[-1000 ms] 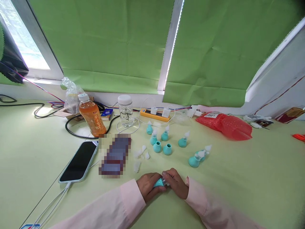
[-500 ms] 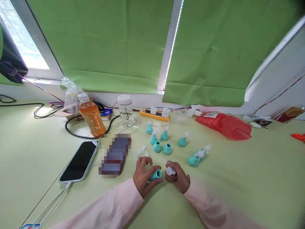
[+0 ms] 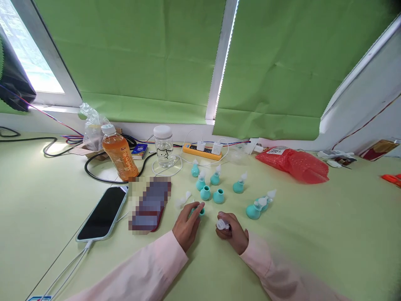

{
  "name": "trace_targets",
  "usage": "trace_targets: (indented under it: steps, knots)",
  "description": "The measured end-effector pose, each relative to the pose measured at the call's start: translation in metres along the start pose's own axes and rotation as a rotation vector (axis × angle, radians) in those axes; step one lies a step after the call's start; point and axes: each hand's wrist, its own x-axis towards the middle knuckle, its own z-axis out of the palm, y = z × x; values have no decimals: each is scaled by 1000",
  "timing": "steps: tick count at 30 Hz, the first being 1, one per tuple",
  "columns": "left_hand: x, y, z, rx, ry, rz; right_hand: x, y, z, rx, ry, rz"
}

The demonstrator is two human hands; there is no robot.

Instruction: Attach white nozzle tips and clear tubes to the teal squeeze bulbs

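Note:
A teal rubber bulb with an open neck is under the fingers of my left hand, which curl over and around it at the table surface. Its far side and most of its body are hidden by the fingers. My right hand is closed round a small translucent white nozzle piece, its round end facing out past the thumb. Just beyond stand two open bulbs, one on the left and one on the right. Several other bulbs carry white pointed nozzles.
Loose translucent nozzles lie beyond my left hand. Left of them are a blurred-out phone-like object and a charging phone. Farther back are a drink bottle, a clear jar, a yellow power strip and a red bag.
My left hand has moved the teal bulb away from me and slightly left, its fingers now over the bulb. My right hand stays nearly still with the nozzle piece.

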Motion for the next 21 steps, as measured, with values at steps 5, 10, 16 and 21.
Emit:
trace_targets:
  steps: [5, 10, 16, 21]
  knots:
    - [-2, -5, 4, 10, -59, -75, 2, 1, 1, -53, -69, -36]
    - [-2, -7, 4, 69, -105, 2, 4, 3, 1, -89, -64, -37]
    - [3, 4, -4, 52, -34, 46, 3, 0, 4, -112, -69, -21]
    - [6, 9, -5, -88, 39, 191, -1, 2, 9, -143, -127, 14]
